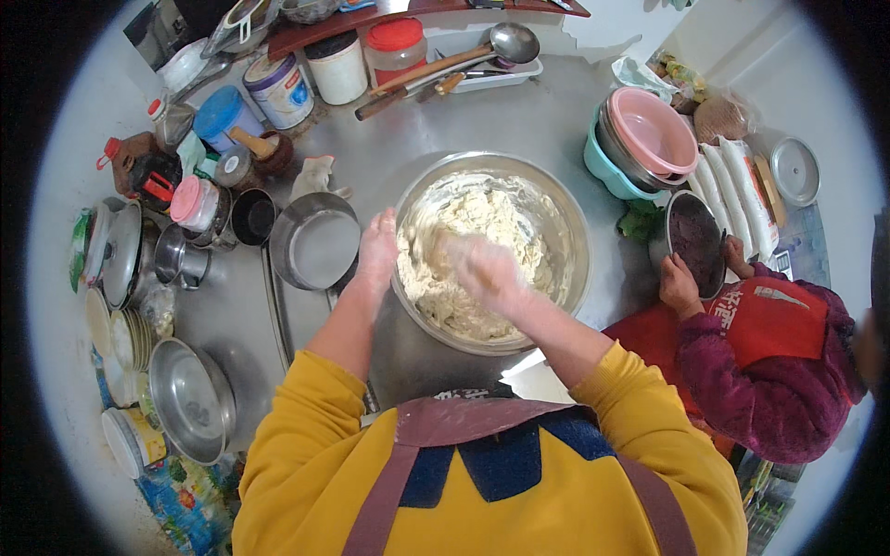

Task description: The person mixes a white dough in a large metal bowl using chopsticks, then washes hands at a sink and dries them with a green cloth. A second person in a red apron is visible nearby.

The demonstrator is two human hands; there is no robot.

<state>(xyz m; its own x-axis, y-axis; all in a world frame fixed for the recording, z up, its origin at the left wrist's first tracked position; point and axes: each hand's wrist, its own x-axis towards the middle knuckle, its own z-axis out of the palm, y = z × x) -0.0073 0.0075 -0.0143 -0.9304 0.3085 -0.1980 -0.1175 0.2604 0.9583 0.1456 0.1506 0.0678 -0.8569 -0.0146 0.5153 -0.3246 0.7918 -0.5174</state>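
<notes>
**Dough (456, 310), pale and rough, in the steel bowl (574, 246): hand mixing, by judgement**

Left hand (377, 246) at the bowl's left rim, fingers roughly straight; cannot tell whether it grips. Right hand (484, 271) at the dough, motion-blurred; cannot tell if its fingers are spread or pinching. Suggested technique: brace the bowl with the left; scrape the smeared wall and fold inward with the right. Hidden: dough under the right hand, bowl's base on the worktop (394, 130). Further out: co-worker's pot (659, 243), dark contents (698, 239) unidentifiable; co-worker's head cut off.

right fingers (454, 253) touch dough (499, 218) in a bowl (576, 250).
</notes>
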